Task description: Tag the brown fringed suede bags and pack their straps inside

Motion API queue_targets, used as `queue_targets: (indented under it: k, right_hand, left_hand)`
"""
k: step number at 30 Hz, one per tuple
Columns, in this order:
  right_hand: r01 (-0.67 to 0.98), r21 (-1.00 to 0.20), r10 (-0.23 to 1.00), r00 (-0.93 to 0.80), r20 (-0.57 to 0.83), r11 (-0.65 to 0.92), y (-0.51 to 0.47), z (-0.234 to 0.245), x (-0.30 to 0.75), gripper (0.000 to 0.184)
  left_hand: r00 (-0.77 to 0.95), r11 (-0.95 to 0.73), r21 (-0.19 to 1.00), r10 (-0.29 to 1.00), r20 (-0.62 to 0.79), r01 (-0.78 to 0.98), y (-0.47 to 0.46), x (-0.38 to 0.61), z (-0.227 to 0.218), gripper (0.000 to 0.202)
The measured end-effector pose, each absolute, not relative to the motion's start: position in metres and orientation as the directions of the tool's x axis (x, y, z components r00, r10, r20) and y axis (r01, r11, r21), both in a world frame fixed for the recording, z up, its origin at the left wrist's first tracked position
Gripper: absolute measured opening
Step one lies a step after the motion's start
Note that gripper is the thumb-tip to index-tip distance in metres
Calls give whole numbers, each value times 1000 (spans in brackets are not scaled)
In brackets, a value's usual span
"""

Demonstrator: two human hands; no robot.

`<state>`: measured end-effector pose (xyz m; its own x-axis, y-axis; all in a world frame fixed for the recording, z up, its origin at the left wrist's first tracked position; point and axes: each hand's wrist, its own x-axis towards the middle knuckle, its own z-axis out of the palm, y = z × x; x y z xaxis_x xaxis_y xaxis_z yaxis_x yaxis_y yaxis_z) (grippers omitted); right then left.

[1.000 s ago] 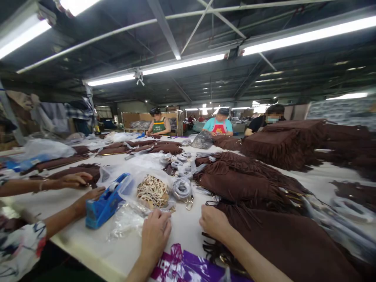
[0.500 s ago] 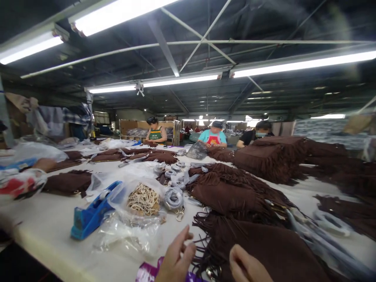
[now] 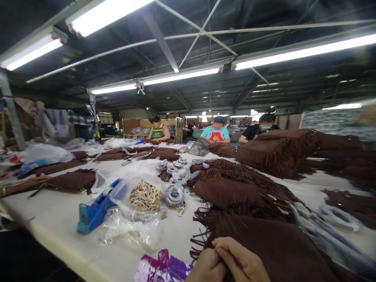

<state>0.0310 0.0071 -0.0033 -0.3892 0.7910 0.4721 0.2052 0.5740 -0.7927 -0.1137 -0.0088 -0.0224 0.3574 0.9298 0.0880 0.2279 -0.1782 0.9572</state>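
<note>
My left hand [image 3: 207,265] and my right hand [image 3: 240,259] meet at the bottom of the head view, fingers closed and pressed together. Whatever lies between the fingertips, if anything, is hidden. Both are over the near left edge of a dark brown fringed bag [image 3: 273,241], which lies flat on the table with its fringe spread to the left. Just left of my left hand lies a shiny purple plastic wrapper [image 3: 163,267].
A blue tape dispenser [image 3: 93,214] stands beside a clear plastic bag of cream strings [image 3: 145,196]. Grey wrapped straps [image 3: 174,194] lie behind. Stacked brown fringed bags [image 3: 261,152] rise at right. A co-worker's hand [image 3: 37,181] rests near a brown bag at left; several people work across the table.
My hands were apart with fingers loosely bent; my left hand has moved right, and now both are together and closed. The co-worker's hand at left touches a brown bag now.
</note>
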Motion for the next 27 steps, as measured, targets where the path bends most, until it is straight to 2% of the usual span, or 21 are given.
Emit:
queue_targets:
  k: [2,3,4,6,7,9,13,16,20,23,27]
  right_hand:
    - [37,-928,884,-319,341,371,12,-5,30,31]
    - [-83,-966,924,-284,257,243,16,-7,31,34]
    - [-205,-971,951,-257,173,121,21,-9,33,36]
    - [-402,-915,976,-211,53,-37,30,-17,40,42]
    - [-453,-888,981,-195,14,-77,33,-21,44,44]
    - [-474,-870,977,-212,-39,-138,38,-28,50,46]
    - [-404,-876,928,-353,-116,-263,39,-33,60,49]
    - [-366,-896,903,-423,-79,-250,41,-34,66,49]
    - [-284,-938,873,-486,-37,-198,44,-36,66,50]
    - [-171,-982,865,-502,14,-84,42,-30,58,52]
    - [-33,-996,901,-425,84,78,29,-6,41,44]
  left_hand:
    - [454,-329,864,881,136,380,1,-134,-12,24]
    - [474,-421,752,865,165,507,10,-147,-6,21]
    - [443,-472,591,872,206,654,21,-162,0,25]
    - [306,-347,124,914,267,930,48,-191,9,39]
    - [291,-314,42,916,275,949,63,-204,11,41]
    - [317,-315,-50,911,265,948,91,-223,11,39]
    - [407,-400,-80,887,217,913,128,-234,3,11]
    - [394,-396,-46,884,252,917,138,-229,10,16]
    - [263,-325,99,881,393,941,132,-217,38,19]
    - [207,-335,226,868,452,915,111,-198,57,27]
    - [190,-403,358,843,503,842,69,-157,60,32]
